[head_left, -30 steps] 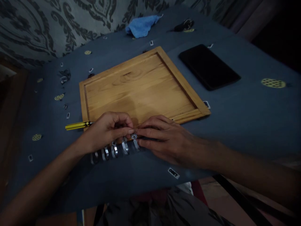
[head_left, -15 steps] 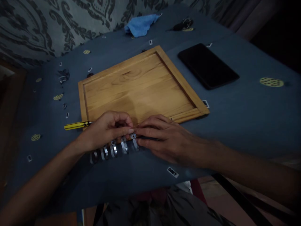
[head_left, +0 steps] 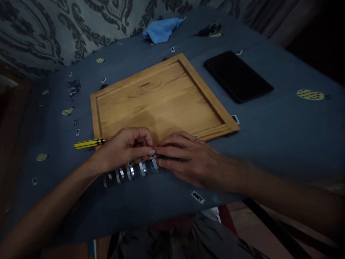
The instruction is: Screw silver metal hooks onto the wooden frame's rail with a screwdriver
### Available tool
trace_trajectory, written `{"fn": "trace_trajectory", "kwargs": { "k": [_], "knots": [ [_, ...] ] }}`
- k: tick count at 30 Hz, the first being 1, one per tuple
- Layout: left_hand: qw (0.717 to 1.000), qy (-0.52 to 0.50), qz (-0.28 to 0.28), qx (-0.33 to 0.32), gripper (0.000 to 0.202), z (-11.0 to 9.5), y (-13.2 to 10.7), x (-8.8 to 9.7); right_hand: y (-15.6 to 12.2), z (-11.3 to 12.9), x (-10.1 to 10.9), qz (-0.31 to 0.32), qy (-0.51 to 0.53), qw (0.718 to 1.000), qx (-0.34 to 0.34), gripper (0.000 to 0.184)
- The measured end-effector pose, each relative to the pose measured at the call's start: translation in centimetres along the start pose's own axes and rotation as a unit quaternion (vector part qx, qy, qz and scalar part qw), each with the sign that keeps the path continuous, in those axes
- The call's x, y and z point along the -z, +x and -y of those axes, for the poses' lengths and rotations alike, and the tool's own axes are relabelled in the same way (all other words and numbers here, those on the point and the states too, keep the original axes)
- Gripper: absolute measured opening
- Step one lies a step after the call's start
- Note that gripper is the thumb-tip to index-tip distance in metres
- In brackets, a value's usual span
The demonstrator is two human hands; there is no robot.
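Several shiny metal clamps [head_left: 126, 173] stand in a row on the blue tablecloth [head_left: 269, 144], just in front of the wooden tray [head_left: 161, 99]. My left hand [head_left: 122, 149] curls over the row, its fingertips pinched at the rightmost clamp [head_left: 154, 162]. My right hand [head_left: 185, 158] meets it from the right, fingers pressed together on the same small clamp and on a thin dark piece I cannot make out. Both hands rest low on the cloth by the tray's near edge.
A yellow-handled screwdriver [head_left: 87, 143] lies left of my left hand. A black phone [head_left: 237, 75] lies right of the tray. A blue cloth [head_left: 161, 28] and dark keys [head_left: 210, 28] sit at the far edge. Small labels and yellow discs dot the cloth.
Almost nothing differs; my fingertips have closed slightly lower over the rightmost clamp, covering more of it.
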State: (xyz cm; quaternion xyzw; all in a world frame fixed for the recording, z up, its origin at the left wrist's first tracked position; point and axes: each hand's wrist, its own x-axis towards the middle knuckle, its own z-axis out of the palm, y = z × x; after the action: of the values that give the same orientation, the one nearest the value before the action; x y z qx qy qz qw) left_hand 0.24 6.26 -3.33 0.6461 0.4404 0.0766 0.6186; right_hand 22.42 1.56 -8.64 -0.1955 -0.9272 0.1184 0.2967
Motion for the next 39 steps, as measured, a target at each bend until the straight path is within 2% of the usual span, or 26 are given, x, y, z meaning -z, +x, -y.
{"fn": "trace_trajectory", "kwargs": {
  "k": [7,11,13,15,19,22,25,39],
  "knots": [
    [0.999,0.010,-0.022,-0.021,0.022,0.0,-0.7,0.5,0.0,0.2,0.3,0.002,-0.007,1.000,-0.012,0.022],
    [0.984,0.085,-0.128,-0.086,0.021,-0.3,-2.3,0.5,-0.1,0.1,0.1,0.007,-0.010,1.000,-0.011,0.022],
    [0.964,0.157,-0.178,-0.121,0.028,-0.2,-3.2,0.0,-0.1,0.0,0.0,0.007,-0.006,1.000,-0.009,0.025],
    [0.934,0.254,-0.202,-0.152,0.042,0.1,-4.0,-0.8,-0.2,0.0,0.0,0.002,-0.004,1.000,-0.005,0.026],
    [0.857,0.436,-0.211,-0.178,0.073,0.9,-4.7,-2.9,-0.2,0.0,-0.1,-0.002,-0.005,1.000,-0.003,0.023],
    [0.830,0.478,-0.219,-0.186,0.083,1.2,-4.6,-3.9,-0.2,0.0,-0.1,0.002,-0.008,1.000,-0.006,0.023],
    [0.830,0.475,-0.226,-0.185,0.085,1.5,-4.5,-4.3,-0.1,0.0,-0.1,-0.001,-0.010,1.000,-0.004,0.024],
    [0.877,0.390,-0.236,-0.151,0.081,2.2,-4.4,-4.5,-0.1,0.1,0.0,-0.007,-0.011,1.000,-0.005,0.022]
  ]
}}
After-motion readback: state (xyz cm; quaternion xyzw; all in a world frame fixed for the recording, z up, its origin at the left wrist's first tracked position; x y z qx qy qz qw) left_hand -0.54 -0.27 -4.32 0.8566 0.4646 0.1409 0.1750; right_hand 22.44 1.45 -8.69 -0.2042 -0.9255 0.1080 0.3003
